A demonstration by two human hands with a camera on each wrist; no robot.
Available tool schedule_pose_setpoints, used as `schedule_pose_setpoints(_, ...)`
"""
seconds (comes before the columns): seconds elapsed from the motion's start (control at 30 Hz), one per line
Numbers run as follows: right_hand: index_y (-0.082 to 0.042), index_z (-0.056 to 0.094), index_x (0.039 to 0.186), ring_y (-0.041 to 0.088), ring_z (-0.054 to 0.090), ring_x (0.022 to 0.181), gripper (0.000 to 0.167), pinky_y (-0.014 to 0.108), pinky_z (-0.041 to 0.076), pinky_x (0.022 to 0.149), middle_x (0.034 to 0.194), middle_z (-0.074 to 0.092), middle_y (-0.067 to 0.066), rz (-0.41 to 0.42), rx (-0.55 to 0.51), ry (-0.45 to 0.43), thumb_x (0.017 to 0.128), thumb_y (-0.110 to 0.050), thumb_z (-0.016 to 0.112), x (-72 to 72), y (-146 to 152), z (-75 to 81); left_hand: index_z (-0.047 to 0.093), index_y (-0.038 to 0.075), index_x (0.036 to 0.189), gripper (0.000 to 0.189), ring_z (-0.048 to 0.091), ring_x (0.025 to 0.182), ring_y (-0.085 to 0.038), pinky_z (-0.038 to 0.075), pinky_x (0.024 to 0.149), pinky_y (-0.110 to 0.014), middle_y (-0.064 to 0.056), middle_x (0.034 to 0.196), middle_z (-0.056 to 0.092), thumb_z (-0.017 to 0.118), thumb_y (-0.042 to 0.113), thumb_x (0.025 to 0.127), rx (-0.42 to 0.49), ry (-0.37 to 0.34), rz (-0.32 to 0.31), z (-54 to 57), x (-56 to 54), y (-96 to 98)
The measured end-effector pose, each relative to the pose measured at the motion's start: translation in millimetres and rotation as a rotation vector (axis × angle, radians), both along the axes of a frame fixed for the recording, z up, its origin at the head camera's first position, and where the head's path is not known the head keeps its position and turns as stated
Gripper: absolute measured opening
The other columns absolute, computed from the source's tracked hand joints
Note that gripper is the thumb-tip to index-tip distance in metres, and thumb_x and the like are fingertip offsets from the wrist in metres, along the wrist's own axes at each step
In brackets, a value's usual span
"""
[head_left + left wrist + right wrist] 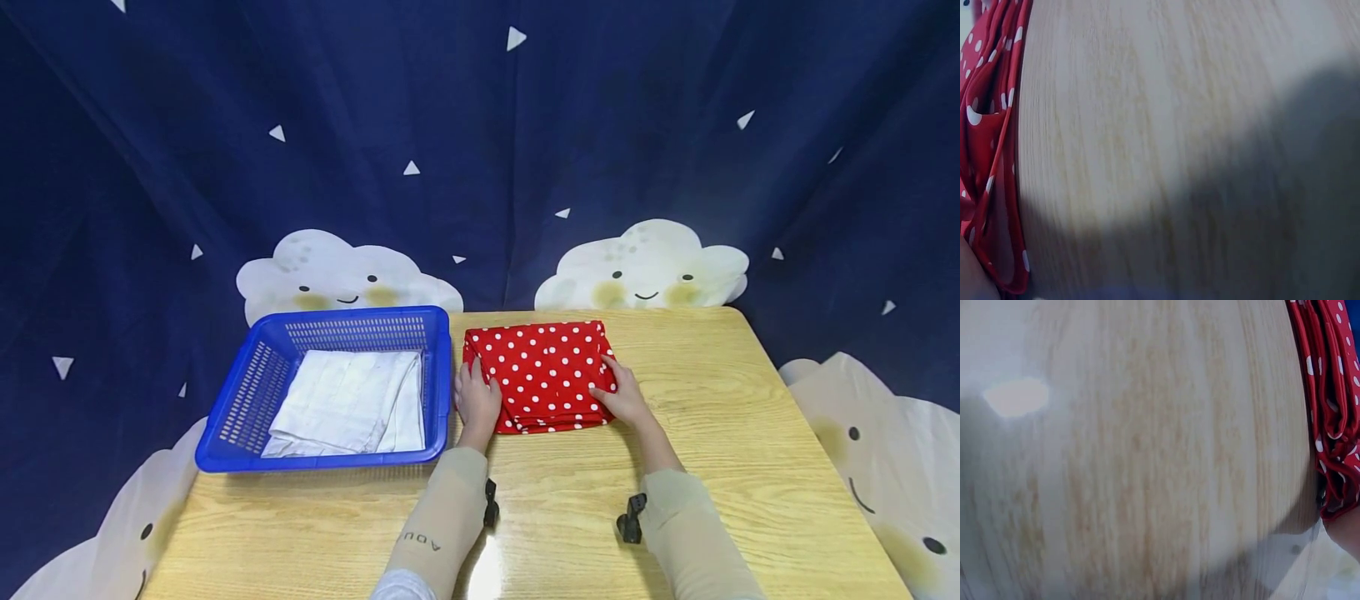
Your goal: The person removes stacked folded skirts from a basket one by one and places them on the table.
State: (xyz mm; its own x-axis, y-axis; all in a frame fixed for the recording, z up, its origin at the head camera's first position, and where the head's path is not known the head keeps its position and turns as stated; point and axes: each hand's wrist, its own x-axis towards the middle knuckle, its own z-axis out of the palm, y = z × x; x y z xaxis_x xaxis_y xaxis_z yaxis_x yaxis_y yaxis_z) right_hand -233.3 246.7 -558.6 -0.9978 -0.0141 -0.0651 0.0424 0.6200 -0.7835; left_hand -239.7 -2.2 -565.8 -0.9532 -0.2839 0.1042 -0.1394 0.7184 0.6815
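Observation:
A folded red cloth with white polka dots (551, 371) lies on the table in the head view. At its left side my left hand (477, 400) holds the edge, thumb on top. My right hand (624, 396) grips the opposite side, its thumb also over the fabric. In the left wrist view, stacked layers of the cloth (991, 125) show along the left edge. Similar layers of the cloth (1332, 406) stand at the right edge of the right wrist view, with part of the right hand (1344, 532) below. Most of both hands is out of the wrist views.
A blue plastic basket (318, 462) stands left of the cloth, close beside my left hand. Folded white cloth (341, 400) lies inside it. The wooden table (562, 508) ends at a dark blue curtain (480, 150) with cloud prints.

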Motion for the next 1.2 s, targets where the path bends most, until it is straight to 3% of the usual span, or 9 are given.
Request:
schedule_pose_setpoints(0.33,0.0,0.026,0.14,0.045,0.029,0.119,0.066,0.058,0.028,0.099,0.128,0.03,0.032,-0.013,0.08,-0.018,0.083,-0.017,0.057,4.0,0.9,-0.5,0.044,0.005,0.133,0.051,0.03,0.127,-0.032,0.031,0.1,-0.048,-0.018,0.137,0.035,0.057,0.015,0.085,-0.014,-0.039,-0.015,0.5,1.2,0.3)
schedule_pose_setpoints(0.57,0.005,0.028,0.138,0.046,0.029,0.12,0.067,0.059,0.028,0.099,0.131,0.028,0.034,-0.008,0.09,0.067,0.082,-0.014,0.058,5.7,-0.7,6.2,0.051,0.002,0.125,0.045,0.032,0.125,-0.034,0.027,0.102,-0.049,-0.018,0.136,0.036,0.061,0.013,0.083,-0.066,0.067,-0.063,13.4,3.5,3.4)
schedule_pose_setpoints(0.7,0.004,0.032,0.136,0.044,0.032,0.12,0.063,0.057,0.03,0.1,0.132,0.031,0.03,-0.018,0.095,0.141,0.082,-0.01,0.061,6.3,-4.5,14.6,0.055,0.003,0.119,0.038,0.036,0.122,-0.031,0.027,0.102,-0.047,-0.015,0.131,0.043,0.061,0.014,0.083,-0.079,0.157,-0.09,27.0,4.1,6.1)
schedule_pose_setpoints(0.9,0.003,0.038,0.133,0.042,0.036,0.119,0.058,0.057,0.031,0.099,0.131,0.036,0.028,-0.012,0.087,0.215,0.081,-0.006,0.062,6.6,-15.4,31.6,0.056,0.005,0.117,0.037,0.041,0.118,-0.028,0.03,0.101,-0.045,-0.012,0.124,0.048,0.062,0.014,0.082,-0.073,0.27,-0.124,58.0,5.1,3.9)
schedule_pose_setpoints(1.07,0.003,0.041,0.131,0.041,0.038,0.118,0.055,0.056,0.033,0.097,0.129,0.039,0.026,0.007,0.07,0.283,0.081,-0.005,0.063,5.4,-28.0,45.9,0.058,0.006,0.114,0.032,0.044,0.114,-0.028,0.03,0.1,-0.044,-0.011,0.119,0.052,0.06,0.015,0.083,-0.066,0.324,-0.135,81.9,7.9,-8.7)
schedule_pose_setpoints(1.2,0.001,0.042,0.13,0.039,0.039,0.118,0.053,0.055,0.034,0.097,0.128,0.041,0.023,0.024,0.038,0.319,0.081,-0.005,0.063,6.4,-40.5,57.5,0.058,0.005,0.113,0.032,0.043,0.113,-0.029,0.029,0.099,-0.044,-0.011,0.119,0.053,0.059,0.014,0.083,-0.057,0.352,-0.132,94.5,8.4,-23.2)
